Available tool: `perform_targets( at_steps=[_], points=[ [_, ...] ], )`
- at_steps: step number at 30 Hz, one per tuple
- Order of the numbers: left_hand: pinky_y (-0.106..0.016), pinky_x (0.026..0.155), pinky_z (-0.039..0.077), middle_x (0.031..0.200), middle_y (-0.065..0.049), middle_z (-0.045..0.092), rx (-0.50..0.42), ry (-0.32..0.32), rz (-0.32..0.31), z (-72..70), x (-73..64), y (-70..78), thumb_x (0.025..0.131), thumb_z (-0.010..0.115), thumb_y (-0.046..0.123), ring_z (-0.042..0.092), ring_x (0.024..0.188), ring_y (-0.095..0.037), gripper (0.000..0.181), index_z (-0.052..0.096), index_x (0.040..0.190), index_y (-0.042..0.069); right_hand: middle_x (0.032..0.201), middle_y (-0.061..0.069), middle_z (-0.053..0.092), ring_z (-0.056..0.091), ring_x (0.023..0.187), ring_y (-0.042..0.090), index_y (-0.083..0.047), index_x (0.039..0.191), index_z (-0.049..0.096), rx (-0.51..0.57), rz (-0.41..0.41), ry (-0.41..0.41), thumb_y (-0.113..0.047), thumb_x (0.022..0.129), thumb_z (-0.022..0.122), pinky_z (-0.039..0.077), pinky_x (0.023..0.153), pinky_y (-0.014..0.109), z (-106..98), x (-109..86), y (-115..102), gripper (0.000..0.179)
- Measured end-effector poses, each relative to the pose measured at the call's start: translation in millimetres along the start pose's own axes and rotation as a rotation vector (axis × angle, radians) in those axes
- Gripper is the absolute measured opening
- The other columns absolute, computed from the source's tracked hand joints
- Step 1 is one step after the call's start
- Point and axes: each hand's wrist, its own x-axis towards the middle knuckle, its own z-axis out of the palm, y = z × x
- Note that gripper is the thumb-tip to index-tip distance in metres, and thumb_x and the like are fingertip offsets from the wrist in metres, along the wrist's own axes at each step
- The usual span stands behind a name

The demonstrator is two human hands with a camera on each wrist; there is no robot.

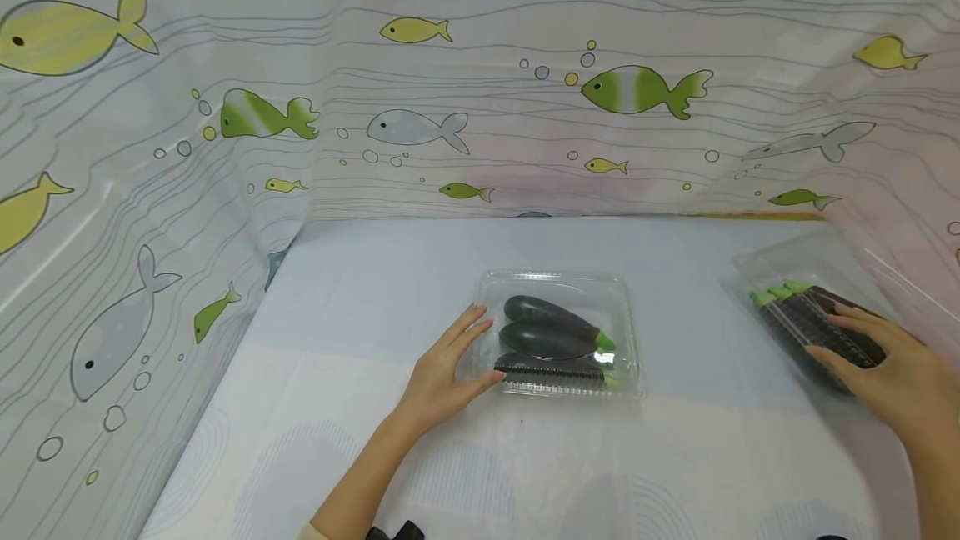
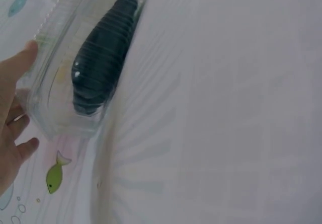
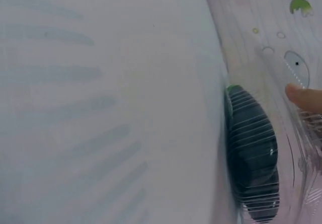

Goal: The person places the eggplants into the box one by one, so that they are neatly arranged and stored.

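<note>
A clear plastic box (image 1: pixel 633 340) with several toy-like dark eggplants (image 1: pixel 551 340) with green stems sits on the middle of the table. My left hand (image 1: pixel 442 377) touches its left side, thumb at the near corner and fingers spread along the edge. In the left wrist view, the fingers lie by the box's end wall and one dark eggplant (image 2: pixel 104 53) shows through the plastic. At the right, my right hand (image 1: pixel 900 369) grips a second clear plastic box (image 1: pixel 795 261) from above, several dark eggplants (image 3: pixel 251 143) inside. That box lies at a slant.
A pale blue and white cloth (image 1: pixel 360 290) covers the table. Fish-printed sheets (image 1: pixel 480 90) rise as walls at the back, left and right. A small black object (image 1: pixel 405 532) shows at the near edge, beside the left forearm.
</note>
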Motion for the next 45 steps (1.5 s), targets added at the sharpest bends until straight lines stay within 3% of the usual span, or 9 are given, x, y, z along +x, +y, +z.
perform_targets(
  at_steps=[5, 10, 16, 19, 23, 26, 32, 38, 45],
  points=[
    [-0.044, 0.102, 0.042, 0.153, 0.002, 0.034, 0.000, 0.001, 0.000, 0.9, -0.2, -1.3, 0.080, 0.078, 0.037, 0.033, 0.139, -0.018, 0.071, 0.049, 0.141, 0.013, 0.122, -0.049, 0.030, 0.062, 0.075, 0.001, 0.002, 0.111, 0.068, 0.044, -0.040, 0.014, -0.018, 0.077, 0.082, 0.028, 0.036, 0.015, -1, -1.1, 0, 0.041],
    [-0.042, 0.102, 0.042, 0.153, 0.001, 0.035, 0.006, 0.009, 0.006, 1.1, -0.1, -2.7, 0.081, 0.078, 0.037, 0.033, 0.139, -0.017, 0.071, 0.049, 0.141, 0.013, 0.119, -0.046, 0.039, 0.027, 0.102, -0.032, 0.000, 0.101, 0.071, 0.148, -0.139, -0.015, -0.005, 0.072, 0.083, 0.033, 0.068, -0.001, -3, 0.6, 0, 0.032],
    [-0.043, 0.101, 0.042, 0.153, 0.001, 0.036, -0.003, 0.018, 0.001, 0.0, -0.3, -3.1, 0.080, 0.078, 0.036, 0.035, 0.138, -0.018, 0.071, 0.050, 0.140, 0.011, 0.119, -0.046, 0.039, 0.028, 0.109, -0.028, -0.004, 0.102, 0.071, 0.203, -0.183, -0.146, -0.008, 0.072, 0.083, 0.018, 0.090, -0.002, -7, 6.0, 4, 0.032],
    [-0.043, 0.101, 0.043, 0.153, 0.002, 0.035, -0.005, 0.012, -0.010, -0.1, -0.9, -2.9, 0.080, 0.078, 0.036, 0.035, 0.138, -0.019, 0.071, 0.050, 0.140, 0.011, 0.122, -0.045, 0.035, 0.034, 0.135, 0.004, -0.006, 0.117, 0.067, 0.197, -0.087, -0.204, -0.016, 0.077, 0.081, 0.022, 0.113, 0.028, -9, 7.9, 6, 0.043],
    [-0.043, 0.102, 0.042, 0.153, 0.001, 0.035, -0.011, 0.003, -0.020, 0.8, -0.8, -2.6, 0.081, 0.078, 0.036, 0.035, 0.138, -0.018, 0.071, 0.049, 0.140, 0.012, 0.155, -0.007, 0.025, 0.015, 0.134, 0.058, -0.002, 0.144, 0.041, 0.148, 0.023, -0.246, -0.029, 0.084, 0.076, 0.004, 0.103, 0.073, -10, 10.7, 8, 0.075],
    [-0.044, 0.102, 0.042, 0.153, 0.000, 0.036, -0.015, 0.003, -0.014, 1.6, -0.4, -2.3, 0.081, 0.078, 0.037, 0.035, 0.138, -0.019, 0.070, 0.049, 0.140, 0.012, 0.154, 0.031, 0.008, -0.002, 0.137, 0.056, 0.005, 0.149, 0.020, 0.014, 0.024, -0.194, -0.049, 0.084, 0.070, -0.007, 0.103, 0.071, -11, 16.7, 14, 0.098],
    [-0.043, 0.101, 0.042, 0.153, 0.000, 0.036, -0.011, 0.013, 0.003, 2.3, 0.4, -2.5, 0.081, 0.078, 0.036, 0.034, 0.138, -0.018, 0.070, 0.050, 0.140, 0.012, 0.137, 0.047, 0.019, 0.008, 0.135, 0.059, 0.015, 0.144, 0.019, -0.208, 0.090, -0.049, -0.081, 0.068, 0.059, 0.002, 0.107, 0.070, -14, 28.4, 36, 0.128],
    [-0.043, 0.102, 0.042, 0.153, -0.001, 0.036, -0.006, 0.016, 0.022, 2.8, 1.9, -2.7, 0.081, 0.077, 0.038, 0.035, 0.138, -0.019, 0.071, 0.049, 0.141, 0.013, 0.145, 0.045, 0.004, -0.006, 0.137, 0.056, 0.013, 0.146, 0.006, -0.218, 0.095, -0.179, -0.081, 0.068, 0.061, -0.002, 0.103, 0.073, -21, 31.9, 53, 0.134],
    [-0.043, 0.102, 0.042, 0.152, -0.001, 0.037, -0.005, 0.019, 0.016, 2.2, 4.1, -1.8, 0.081, 0.078, 0.036, 0.034, 0.139, -0.018, 0.069, 0.050, 0.139, 0.011, 0.150, 0.035, -0.018, -0.016, 0.134, 0.058, 0.007, 0.149, -0.008, 0.094, 0.041, -0.346, -0.043, 0.081, 0.075, -0.002, 0.093, 0.080, -10, 26.1, 41, 0.118]
  ],
)
